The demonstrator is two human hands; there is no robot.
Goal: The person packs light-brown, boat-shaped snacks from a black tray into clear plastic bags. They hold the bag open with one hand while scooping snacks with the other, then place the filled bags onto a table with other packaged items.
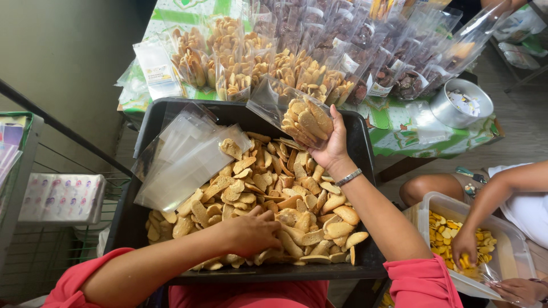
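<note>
Clear plastic bag (297, 114) of pale, oval toasted biscuits, glossy and crinkled, clasped from below in the right hand (331, 145) above the far rim of the black tray (145, 128). Left hand (251, 232) curled down into the heaped, crusty biscuits (274, 188), grip closed on a few. Flat empty sleeves (185, 157) stacked at the tray's left. Filled bags (257, 63) crowding the tabletop (411, 128) beyond; little free room.

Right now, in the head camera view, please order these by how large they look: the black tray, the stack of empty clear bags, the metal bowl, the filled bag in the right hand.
1. black tray
2. stack of empty clear bags
3. and 4. unsure: the metal bowl and the filled bag, held in the right hand, look about alike, and the bowl lies farther away.
</note>
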